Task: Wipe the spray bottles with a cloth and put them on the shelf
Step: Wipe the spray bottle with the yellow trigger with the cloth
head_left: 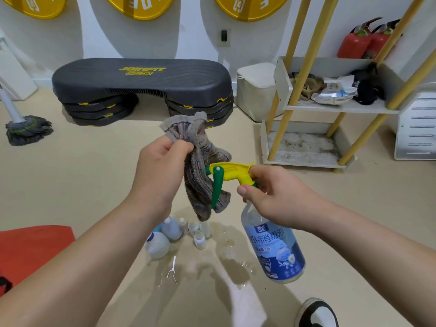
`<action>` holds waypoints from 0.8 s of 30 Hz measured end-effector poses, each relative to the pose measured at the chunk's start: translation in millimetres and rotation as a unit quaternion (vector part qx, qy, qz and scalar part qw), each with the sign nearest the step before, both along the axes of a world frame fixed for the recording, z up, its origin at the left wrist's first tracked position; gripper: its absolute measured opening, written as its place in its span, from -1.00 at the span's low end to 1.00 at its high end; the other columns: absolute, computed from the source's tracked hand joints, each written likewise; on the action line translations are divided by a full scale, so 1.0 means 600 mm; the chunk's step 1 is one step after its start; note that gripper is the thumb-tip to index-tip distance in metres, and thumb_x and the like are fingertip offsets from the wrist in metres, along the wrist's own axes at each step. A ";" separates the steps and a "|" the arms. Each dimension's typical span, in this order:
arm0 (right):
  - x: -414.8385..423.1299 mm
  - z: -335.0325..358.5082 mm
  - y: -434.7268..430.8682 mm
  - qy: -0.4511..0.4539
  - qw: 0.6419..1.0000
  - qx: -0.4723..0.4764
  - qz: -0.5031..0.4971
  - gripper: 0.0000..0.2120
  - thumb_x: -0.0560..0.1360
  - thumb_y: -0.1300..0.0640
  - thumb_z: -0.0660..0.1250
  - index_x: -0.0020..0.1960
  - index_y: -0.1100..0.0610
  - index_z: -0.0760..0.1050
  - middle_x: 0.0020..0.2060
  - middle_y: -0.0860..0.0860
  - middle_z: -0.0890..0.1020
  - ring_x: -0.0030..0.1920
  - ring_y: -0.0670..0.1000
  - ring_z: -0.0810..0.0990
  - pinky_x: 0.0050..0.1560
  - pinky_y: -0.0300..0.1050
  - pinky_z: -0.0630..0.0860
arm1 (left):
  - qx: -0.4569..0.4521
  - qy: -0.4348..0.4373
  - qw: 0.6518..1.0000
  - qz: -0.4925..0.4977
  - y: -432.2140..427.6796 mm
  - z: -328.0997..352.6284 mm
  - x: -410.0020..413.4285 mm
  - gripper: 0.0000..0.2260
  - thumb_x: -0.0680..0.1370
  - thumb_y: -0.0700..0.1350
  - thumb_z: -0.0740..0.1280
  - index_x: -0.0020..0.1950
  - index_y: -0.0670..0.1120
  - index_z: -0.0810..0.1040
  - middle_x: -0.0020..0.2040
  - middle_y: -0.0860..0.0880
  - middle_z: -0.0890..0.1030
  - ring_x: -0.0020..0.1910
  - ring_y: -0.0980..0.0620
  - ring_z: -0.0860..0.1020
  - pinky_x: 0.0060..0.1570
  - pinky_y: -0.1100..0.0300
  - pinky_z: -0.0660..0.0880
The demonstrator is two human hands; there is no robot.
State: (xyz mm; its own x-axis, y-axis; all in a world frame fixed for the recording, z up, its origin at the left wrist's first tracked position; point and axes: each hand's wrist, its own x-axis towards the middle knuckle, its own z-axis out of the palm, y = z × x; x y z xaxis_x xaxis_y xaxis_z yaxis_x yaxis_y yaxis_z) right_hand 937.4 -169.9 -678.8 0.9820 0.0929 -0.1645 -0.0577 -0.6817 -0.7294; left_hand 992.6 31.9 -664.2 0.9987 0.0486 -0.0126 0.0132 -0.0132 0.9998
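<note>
Head view: left grip (160, 171) closed on grey cloth (203, 182), pinching its upper part. Cloth hangs down and touches green nozzle and trigger of spray bottle (273, 246). Right grip (276, 197) closed round bottle neck, just under yellow head. Bottle held in air above floor (94, 175), tilted, blue label facing camera. Shelf (342, 109) stands at far right by wall, well apart from bottle; its middle board carries rags and packet. Small bottles (174, 230) stand grouped on floor below cloth, wet patches beside them. Black step platform (141, 83) by far wall, mop (28, 129) far left.
</note>
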 end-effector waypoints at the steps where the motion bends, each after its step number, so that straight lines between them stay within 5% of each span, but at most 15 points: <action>1: 0.000 0.001 0.000 -0.001 1.000 0.003 0.001 -0.76 0.63 0.00 0.36 -0.08 0.16 0.51 -0.17 0.20 0.68 -0.15 0.22 0.62 -0.12 0.14 0.54 | 0.040 -0.041 0.998 -0.034 -0.004 0.001 -0.011 -0.77 0.61 -0.27 0.33 -0.23 -0.12 0.63 -0.33 -0.06 0.64 -0.37 0.07 0.57 -0.26 0.21 0.51; 3: -0.002 -0.001 0.003 -0.008 1.000 0.005 0.012 -0.80 0.62 0.01 0.37 -0.09 0.12 0.51 -0.19 0.17 0.68 -0.15 0.19 0.64 -0.09 0.14 0.56 | 0.156 -0.142 0.967 -0.142 -0.016 -0.009 -0.031 -0.80 0.64 -0.27 0.30 -0.03 -0.10 0.71 -0.25 -0.03 0.71 -0.40 0.14 0.61 -0.32 0.17 0.54; 6: -0.006 -0.008 0.008 -0.032 0.999 -0.013 0.035 -0.95 0.59 0.04 0.34 -0.03 -0.01 0.53 -0.22 -0.01 0.64 -0.18 0.05 0.60 -0.08 0.14 0.59 | 0.323 -0.266 0.873 -0.251 -0.010 -0.037 -0.022 -0.60 0.55 -0.20 0.22 0.29 0.05 0.68 0.06 0.14 0.70 -0.09 0.25 0.63 -0.06 0.15 0.55; 8: -0.009 -0.007 0.008 -0.040 0.999 -0.005 0.036 -0.98 0.57 -0.02 0.33 -0.01 -0.12 0.51 -0.20 -0.10 0.64 -0.16 0.01 0.60 -0.07 0.09 0.59 | 0.297 -0.197 0.896 -0.264 -0.001 -0.042 -0.009 -0.61 0.58 -0.20 0.25 0.30 0.12 0.69 0.00 0.20 0.70 -0.20 0.34 0.61 -0.17 0.22 0.54; 12: -0.006 -0.001 0.006 -0.019 0.999 -0.014 0.025 -0.88 0.62 0.00 0.33 -0.10 -0.12 0.50 -0.20 0.03 0.69 -0.15 0.14 0.64 -0.04 0.18 0.61 | 0.254 -0.148 0.929 -0.225 -0.011 -0.043 -0.011 -0.73 0.67 -0.22 0.29 0.14 0.10 0.71 -0.03 0.16 0.74 -0.02 0.20 0.66 0.06 0.18 0.58; 15: 0.004 0.000 -0.008 0.003 0.999 0.018 -0.027 -0.87 0.64 0.07 0.33 -0.04 0.11 0.55 -0.15 0.16 0.72 -0.10 0.22 0.68 -0.02 0.18 0.62 | 0.294 -0.142 0.944 -0.047 -0.004 -0.034 0.018 -0.81 0.70 -0.15 0.26 -0.01 0.06 0.60 -0.14 0.13 0.66 -0.12 0.19 0.59 -0.12 0.29 0.43; 18: 0.001 -0.006 -0.019 0.037 0.996 0.057 -0.061 -0.86 0.65 0.12 0.33 0.00 0.19 0.54 -0.13 0.06 0.73 -0.02 0.10 0.71 -0.02 -0.09 0.61 | 0.285 -0.085 0.952 0.077 0.030 -0.023 0.042 -0.75 0.72 -0.04 0.20 -0.08 -0.10 0.53 -0.15 -0.03 0.60 -0.09 -0.08 0.57 -0.08 -0.02 0.46; 20: -0.004 -0.012 -0.019 0.044 0.997 0.041 -0.044 -0.86 0.66 0.12 0.32 0.01 0.20 0.53 -0.11 0.06 0.73 -0.04 0.06 0.69 -0.12 -0.21 0.56 | 0.235 -0.084 0.967 0.050 0.030 -0.016 0.027 -0.71 0.73 -0.03 0.19 -0.12 -0.10 0.51 -0.24 -0.02 0.57 -0.23 0.05 0.55 -0.17 -0.02 0.53; 22: -0.005 -0.013 -0.016 0.037 0.998 0.028 -0.034 -0.85 0.66 0.11 0.33 0.01 0.20 0.53 -0.10 0.08 0.73 -0.06 0.06 0.68 -0.13 -0.22 0.55 | 0.188 -0.081 0.978 -0.049 0.007 -0.010 -0.007 -0.75 0.74 -0.03 0.21 -0.09 -0.04 0.55 -0.30 0.04 0.54 -0.39 0.22 0.51 -0.30 0.19 0.51; 24: -0.003 -0.013 -0.011 0.012 0.999 0.036 -0.029 -0.92 0.65 0.16 0.33 -0.01 0.16 0.53 -0.11 0.06 0.73 -0.09 0.00 0.67 -0.20 -0.30 0.50 | 0.218 -0.122 0.952 -0.176 -0.015 -0.023 -0.033 -0.77 0.71 0.05 0.20 0.15 0.02 0.63 -0.16 0.08 0.61 -0.22 0.19 0.60 -0.15 0.16 0.56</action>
